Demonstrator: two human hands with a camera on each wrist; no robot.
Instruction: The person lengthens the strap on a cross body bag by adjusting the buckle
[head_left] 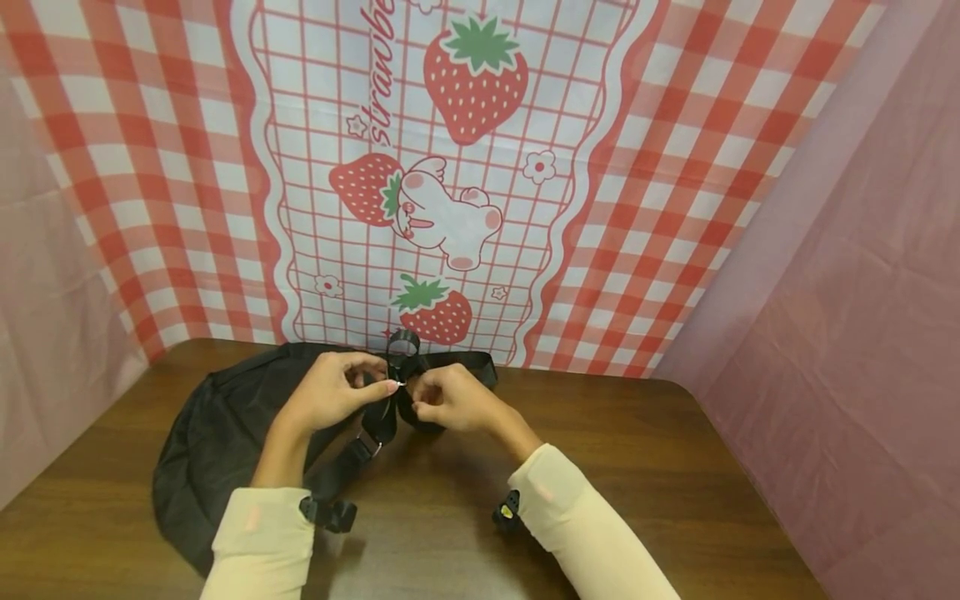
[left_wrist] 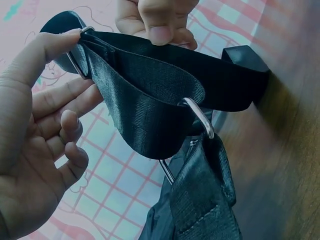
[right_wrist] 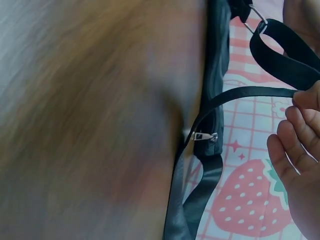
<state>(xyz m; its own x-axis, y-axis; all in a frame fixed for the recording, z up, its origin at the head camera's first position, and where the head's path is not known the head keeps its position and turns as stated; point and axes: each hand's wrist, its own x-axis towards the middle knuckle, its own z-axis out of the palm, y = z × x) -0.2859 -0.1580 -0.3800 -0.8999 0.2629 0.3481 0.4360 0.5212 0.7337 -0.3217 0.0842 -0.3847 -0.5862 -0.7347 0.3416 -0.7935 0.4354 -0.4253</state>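
A black bag (head_left: 217,450) lies on the left of the table, its webbing strap (left_wrist: 145,110) raised between both hands. With thumb and fingers, my left hand (head_left: 326,392) pinches the strap at a metal slide buckle (left_wrist: 76,65); its ring and little fingers curl loosely. My right hand (head_left: 459,400) pinches the strap's band just beside it, thumb against the webbing in the left wrist view. Below, the strap loops through a metal ring (left_wrist: 199,117) on a stitched tab (left_wrist: 200,200). In the right wrist view, the band runs from the fingertips down past the bag's zipper pull (right_wrist: 204,136).
The brown wooden table (head_left: 600,483) extends to the right and front. Behind it hangs a red-checked strawberry cloth (head_left: 480,208), with pink cloth (head_left: 847,333) at the sides. A black strap loop (head_left: 476,362) lies near the back edge.
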